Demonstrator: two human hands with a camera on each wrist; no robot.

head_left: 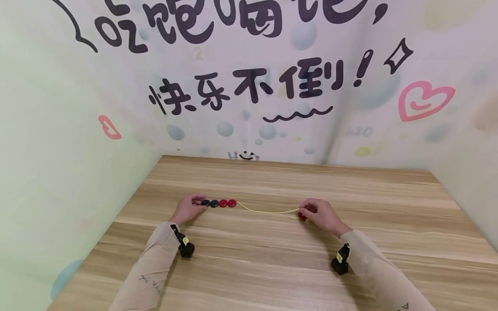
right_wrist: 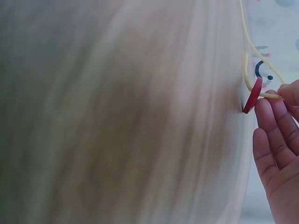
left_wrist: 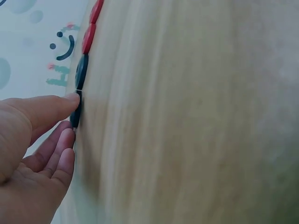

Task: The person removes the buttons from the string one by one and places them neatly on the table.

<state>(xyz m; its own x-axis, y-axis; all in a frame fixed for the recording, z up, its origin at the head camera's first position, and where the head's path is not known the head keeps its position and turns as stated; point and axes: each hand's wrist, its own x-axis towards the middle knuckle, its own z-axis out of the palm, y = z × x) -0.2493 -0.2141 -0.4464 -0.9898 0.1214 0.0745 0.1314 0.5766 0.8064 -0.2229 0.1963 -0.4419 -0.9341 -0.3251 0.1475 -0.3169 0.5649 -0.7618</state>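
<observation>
Two dark buttons and two red buttons (head_left: 227,203) form a row on the table, strung on a pale yellow cord (head_left: 264,212). At the row's left end my left hand (head_left: 189,208) pinches the outermost dark button (left_wrist: 76,112) between thumb and fingers. From the row's right end the cord sags across to my right hand (head_left: 320,214), which pinches it between thumb and fingertips. A further red button (right_wrist: 252,95) hangs tilted on the cord right by those fingertips, with a short cord end sticking out past it.
The wood-grain table (head_left: 256,259) runs back to a printed cloth wall (head_left: 241,129) with dark lettering. Both wrists carry small black camera mounts, the left one (head_left: 186,249) and the right one (head_left: 339,264), close above the table.
</observation>
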